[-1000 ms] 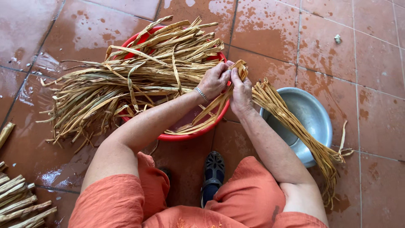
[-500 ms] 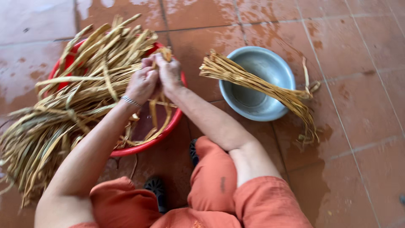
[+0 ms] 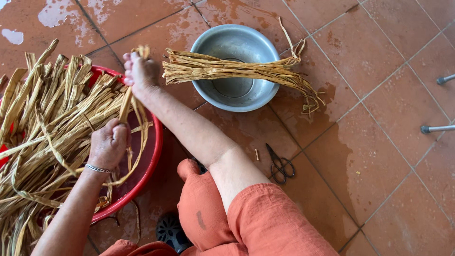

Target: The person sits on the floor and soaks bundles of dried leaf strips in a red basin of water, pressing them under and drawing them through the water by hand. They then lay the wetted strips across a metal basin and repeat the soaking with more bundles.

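Both hands pinch one long dry strip (image 3: 126, 102) over the red tub (image 3: 150, 156); the right hand (image 3: 141, 72) grips its far end, the left hand (image 3: 109, 144) its middle; it looks light, bendy; best held near the ends.

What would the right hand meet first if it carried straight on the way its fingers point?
The right hand, gripping a dried strip, points up-frame, away from the person. Past its fingertips only wet floor tiles show, so the way looks free; the metal bowl lies off to the side. Height above the floor is unclear.
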The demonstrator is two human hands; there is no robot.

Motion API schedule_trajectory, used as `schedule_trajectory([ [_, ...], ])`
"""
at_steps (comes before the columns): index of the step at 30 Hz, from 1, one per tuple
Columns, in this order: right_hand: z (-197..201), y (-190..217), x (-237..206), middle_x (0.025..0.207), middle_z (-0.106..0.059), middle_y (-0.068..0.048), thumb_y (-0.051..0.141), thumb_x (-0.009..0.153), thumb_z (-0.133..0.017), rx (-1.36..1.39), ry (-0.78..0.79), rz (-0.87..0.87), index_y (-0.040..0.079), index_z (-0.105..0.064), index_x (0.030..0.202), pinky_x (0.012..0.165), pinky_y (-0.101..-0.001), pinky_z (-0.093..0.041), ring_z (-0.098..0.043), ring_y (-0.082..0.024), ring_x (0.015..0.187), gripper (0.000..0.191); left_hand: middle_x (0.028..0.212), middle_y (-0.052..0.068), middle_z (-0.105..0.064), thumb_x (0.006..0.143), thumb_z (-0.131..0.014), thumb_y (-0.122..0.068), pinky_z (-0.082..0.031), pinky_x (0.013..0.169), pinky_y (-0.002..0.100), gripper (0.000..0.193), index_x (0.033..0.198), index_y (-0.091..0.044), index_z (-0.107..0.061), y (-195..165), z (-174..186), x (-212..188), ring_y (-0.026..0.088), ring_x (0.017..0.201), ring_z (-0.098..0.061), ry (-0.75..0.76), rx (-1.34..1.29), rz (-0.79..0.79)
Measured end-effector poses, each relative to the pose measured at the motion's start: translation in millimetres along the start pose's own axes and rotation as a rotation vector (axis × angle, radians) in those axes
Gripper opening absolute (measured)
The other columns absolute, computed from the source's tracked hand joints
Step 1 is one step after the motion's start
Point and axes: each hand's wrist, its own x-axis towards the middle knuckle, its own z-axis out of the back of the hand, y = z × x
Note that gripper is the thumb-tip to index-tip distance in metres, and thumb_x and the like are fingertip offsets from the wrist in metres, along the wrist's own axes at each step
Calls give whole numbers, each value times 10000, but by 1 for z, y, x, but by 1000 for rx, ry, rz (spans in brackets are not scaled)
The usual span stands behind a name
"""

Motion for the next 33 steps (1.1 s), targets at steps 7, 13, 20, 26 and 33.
schedule_trajectory([
  [7, 39, 50, 59, 547, -395, 66, 218, 974, -527, 74, 49, -3, 112, -589, 892, 334, -274, -232, -303, -68, 372, 147, 706, 236, -649, 951, -478, -246, -518, 619, 515, 283, 1057, -87, -686, 3, -24, 4, 429, 649, -665, -7, 40, -42],
  [13, 76, 94, 106, 557, -325, 54, 140, 956, -608, 32, -7, 80, 189, -397, 783, 366, -320, -227, -264, -123, 409, 277, 738, 261, -650, 964, -495, -263, -530, 665, 560, 247, 945, -69, -647, 18, -27, -14, 468, 738, -669, -6, 107, -149],
  [20, 99, 125, 120, 549, -354, 63, 234, 1022, -501, -2, -140, 151, 142, -555, 775, 366, -270, -206, -271, -87, 394, 269, 724, 235, -662, 948, -481, -242, -509, 665, 573, 215, 973, -75, -613, 33, -3, -34, 461, 723, -654, 49, 64, -175],
  [26, 88, 146, 125, 551, -394, 43, 184, 1003, -496, 36, -226, 261, 121, -546, 771, 380, -281, -229, -301, -100, 402, 246, 687, 213, -643, 963, -482, -236, -487, 661, 573, 191, 993, -73, -577, 58, 10, -48, 453, 694, -634, 57, 187, -210],
  [33, 91, 172, 123, 563, -408, 42, 85, 951, -477, 24, -274, 359, 95, -561, 810, 398, -288, -231, -302, -99, 418, 165, 741, 185, -668, 952, -509, -255, -506, 662, 545, 192, 1021, -85, -566, 89, 26, -81, 422, 742, -662, 64, 229, -218],
])
